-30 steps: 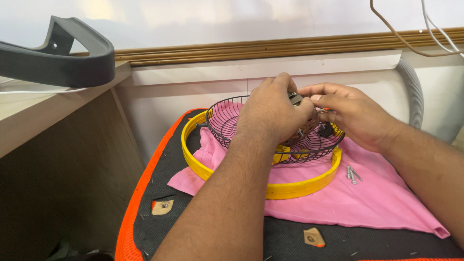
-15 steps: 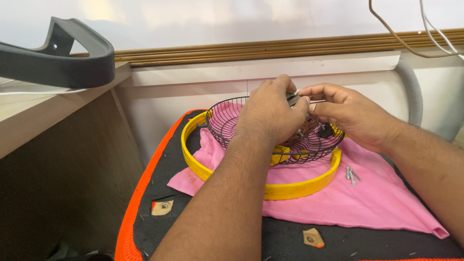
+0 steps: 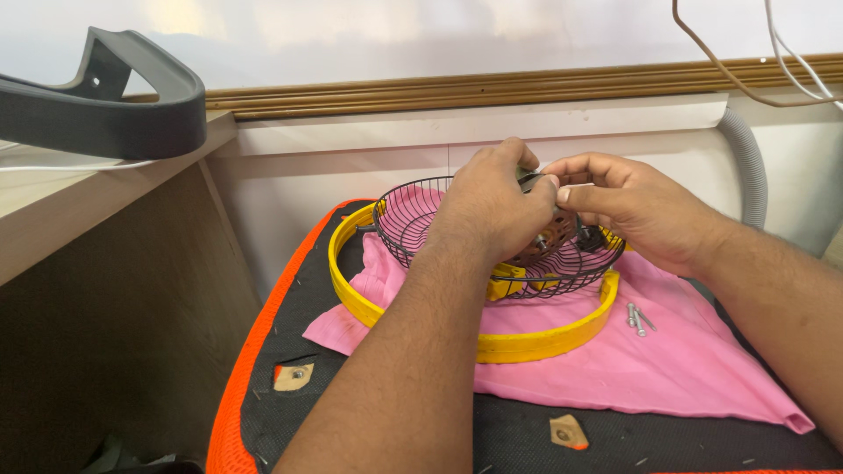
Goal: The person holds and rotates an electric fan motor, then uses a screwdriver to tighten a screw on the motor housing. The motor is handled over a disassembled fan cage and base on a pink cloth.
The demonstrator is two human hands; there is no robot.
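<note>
Head view: yellow ring (image 3: 536,344), screws (image 3: 636,318) beside wire guard (image 3: 413,224).

Dark grey plastic handle (image 3: 105,105) up on the wooden shelf (image 3: 53,219) at left. Loose screws (image 3: 637,319) lying on the pink cloth (image 3: 694,360). Grey ribbed hose (image 3: 749,167) running down the wall at right, thin cables (image 3: 781,61) dangling above.

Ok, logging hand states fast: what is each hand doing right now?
Left hand: closed, fingers pinching a small dark part above the wire basket.
Right hand: closed, fingertips pinching the same small part from the other side.
</note>
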